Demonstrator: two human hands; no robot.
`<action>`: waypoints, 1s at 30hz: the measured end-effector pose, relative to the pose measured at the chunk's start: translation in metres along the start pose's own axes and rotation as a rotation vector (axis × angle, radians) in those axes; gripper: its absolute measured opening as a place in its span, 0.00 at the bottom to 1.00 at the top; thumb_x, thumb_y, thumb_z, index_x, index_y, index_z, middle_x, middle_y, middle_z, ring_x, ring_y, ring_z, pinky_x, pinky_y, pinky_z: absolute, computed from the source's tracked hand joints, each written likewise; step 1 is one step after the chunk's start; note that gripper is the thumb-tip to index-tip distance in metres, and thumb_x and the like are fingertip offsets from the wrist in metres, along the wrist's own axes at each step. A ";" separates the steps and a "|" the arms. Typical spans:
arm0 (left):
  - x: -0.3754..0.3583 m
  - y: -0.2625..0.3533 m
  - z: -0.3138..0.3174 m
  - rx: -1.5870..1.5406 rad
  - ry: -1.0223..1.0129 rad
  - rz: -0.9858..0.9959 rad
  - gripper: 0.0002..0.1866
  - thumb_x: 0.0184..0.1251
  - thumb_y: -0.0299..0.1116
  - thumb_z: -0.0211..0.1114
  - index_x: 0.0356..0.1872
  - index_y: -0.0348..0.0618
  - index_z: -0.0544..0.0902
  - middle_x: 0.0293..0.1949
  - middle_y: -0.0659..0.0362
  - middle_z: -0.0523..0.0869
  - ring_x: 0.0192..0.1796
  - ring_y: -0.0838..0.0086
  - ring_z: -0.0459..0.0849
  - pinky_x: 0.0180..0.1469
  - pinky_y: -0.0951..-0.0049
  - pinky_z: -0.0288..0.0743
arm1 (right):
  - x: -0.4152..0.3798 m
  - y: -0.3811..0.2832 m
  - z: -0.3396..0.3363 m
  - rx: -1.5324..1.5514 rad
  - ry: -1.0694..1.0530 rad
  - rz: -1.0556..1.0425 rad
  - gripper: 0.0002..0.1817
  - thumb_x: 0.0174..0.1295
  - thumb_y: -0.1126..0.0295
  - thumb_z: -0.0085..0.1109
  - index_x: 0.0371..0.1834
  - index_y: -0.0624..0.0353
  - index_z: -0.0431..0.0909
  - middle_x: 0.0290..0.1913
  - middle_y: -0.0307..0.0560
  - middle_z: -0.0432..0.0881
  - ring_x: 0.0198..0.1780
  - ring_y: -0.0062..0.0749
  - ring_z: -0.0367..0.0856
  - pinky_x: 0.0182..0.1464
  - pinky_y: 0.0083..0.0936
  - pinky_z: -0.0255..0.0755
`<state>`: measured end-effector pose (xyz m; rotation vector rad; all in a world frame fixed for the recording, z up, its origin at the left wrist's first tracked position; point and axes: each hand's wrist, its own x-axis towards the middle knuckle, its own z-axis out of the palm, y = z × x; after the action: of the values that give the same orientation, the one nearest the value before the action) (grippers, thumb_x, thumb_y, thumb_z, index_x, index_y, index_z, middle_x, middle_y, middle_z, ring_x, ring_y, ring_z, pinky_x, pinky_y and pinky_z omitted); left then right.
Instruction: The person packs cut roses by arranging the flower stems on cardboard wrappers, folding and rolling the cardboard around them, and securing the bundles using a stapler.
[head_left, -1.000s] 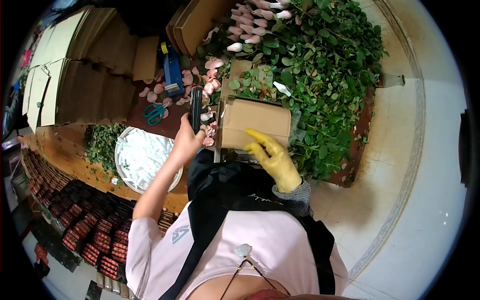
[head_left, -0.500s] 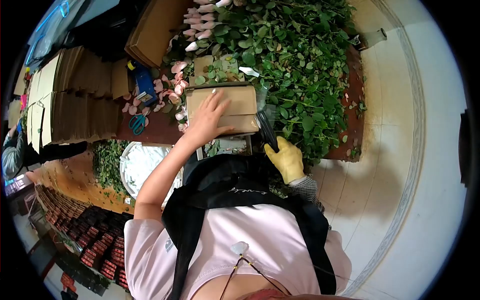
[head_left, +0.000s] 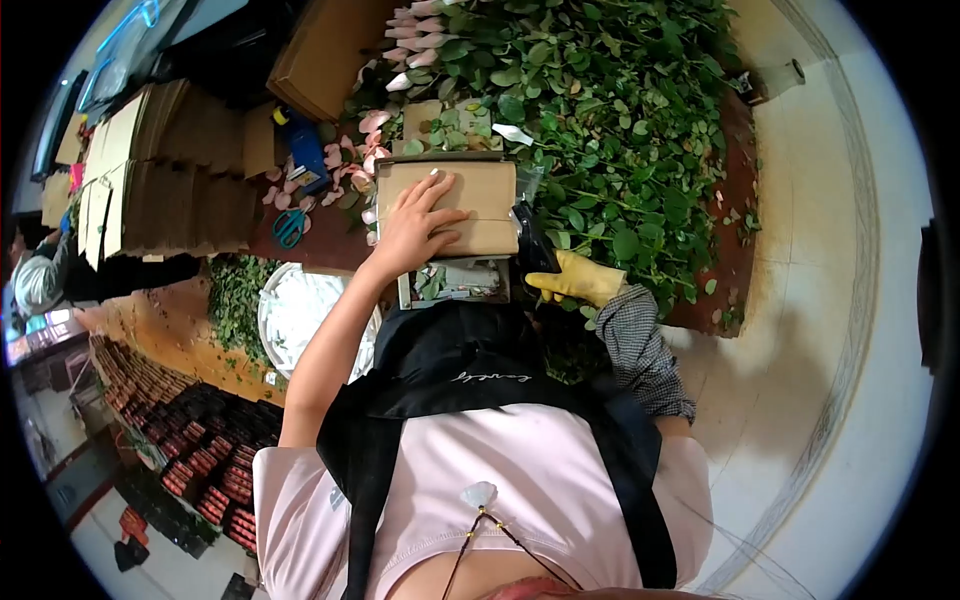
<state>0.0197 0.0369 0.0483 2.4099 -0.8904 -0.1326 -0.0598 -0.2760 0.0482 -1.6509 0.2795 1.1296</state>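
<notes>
My bare left hand (head_left: 420, 222) lies spread on top of a brown cardboard piece (head_left: 488, 190), its fingers apart. In a yellow glove, my right hand (head_left: 580, 278) closes round a black tool (head_left: 532, 240) at the cardboard's right edge; the tool's exact kind is unclear. Beneath the cardboard's near edge shows a light frame (head_left: 460, 302) with leaves and scraps in it. Green leafy stems (head_left: 625, 150) lie right beside the cardboard. Beyond it is a white-wrapped bud (head_left: 513, 133).
Teal scissors (head_left: 291, 228), a blue tool (head_left: 303, 150), pink petals (head_left: 372, 140) and stacked cardboard (head_left: 175, 180) lie to the left. A white basket (head_left: 272, 335) stands below them. Pink wrapped buds (head_left: 415, 38) lie at the back. A person (head_left: 45, 275) is at far left.
My right hand has turned, its gloved fingers now pointing left, and the black tool stands more upright at the cardboard's edge. My left hand stays on the cardboard; the view has shifted slightly.
</notes>
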 end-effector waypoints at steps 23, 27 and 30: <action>-0.006 0.009 0.000 -0.095 0.090 -0.007 0.18 0.62 0.35 0.71 0.54 0.49 0.85 0.69 0.52 0.73 0.73 0.54 0.68 0.75 0.53 0.59 | 0.005 0.023 0.045 0.257 0.321 -0.182 0.15 0.70 0.61 0.65 0.47 0.62 0.79 0.34 0.39 0.86 0.32 0.20 0.80 0.36 0.21 0.73; -0.046 0.025 -0.028 -0.363 0.171 -0.140 0.20 0.65 0.24 0.67 0.59 0.42 0.80 0.63 0.50 0.77 0.63 0.53 0.77 0.58 0.61 0.77 | -0.041 0.010 0.030 0.372 0.249 -0.152 0.22 0.73 0.60 0.59 0.63 0.63 0.75 0.49 0.43 0.85 0.47 0.23 0.81 0.51 0.21 0.74; -0.089 0.019 -0.053 -0.439 0.257 -0.298 0.17 0.68 0.25 0.66 0.58 0.39 0.81 0.58 0.52 0.81 0.57 0.60 0.82 0.56 0.66 0.77 | -0.078 -0.020 0.036 0.517 0.107 -0.224 0.29 0.78 0.59 0.48 0.75 0.66 0.61 0.62 0.55 0.80 0.58 0.35 0.82 0.59 0.30 0.77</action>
<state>-0.0453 0.1058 0.0942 2.0691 -0.3384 -0.1129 -0.1070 -0.2638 0.1221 -1.2456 0.4059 0.7237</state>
